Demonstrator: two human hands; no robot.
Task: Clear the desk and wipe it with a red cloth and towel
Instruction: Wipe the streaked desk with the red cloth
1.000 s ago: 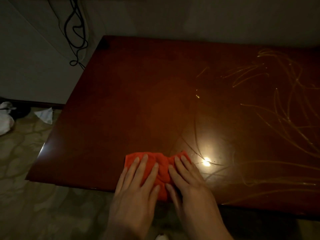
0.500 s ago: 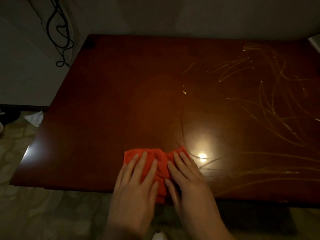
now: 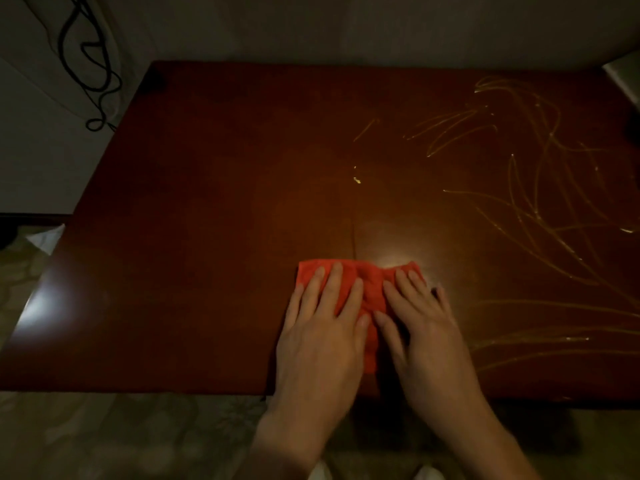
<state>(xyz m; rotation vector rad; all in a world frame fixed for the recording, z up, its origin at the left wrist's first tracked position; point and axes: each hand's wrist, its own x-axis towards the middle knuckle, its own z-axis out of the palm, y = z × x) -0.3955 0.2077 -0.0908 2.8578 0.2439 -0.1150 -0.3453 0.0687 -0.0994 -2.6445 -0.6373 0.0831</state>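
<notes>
Now both hands, left hand [image 3: 322, 327] and right hand [image 3: 420, 327], press flat with straight fingers on the red cloth [image 3: 370, 289] under them, near the desk [image 3: 207, 237] front edge. It seems soft, light, bunching easily; better to press flat than to pinch.

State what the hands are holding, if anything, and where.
Nothing is gripped: left hand and right hand press flat on the red cloth.

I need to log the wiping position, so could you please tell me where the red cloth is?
In the head view the red cloth lies near the desk's front edge, pressed flat under the left hand and right hand.
</notes>
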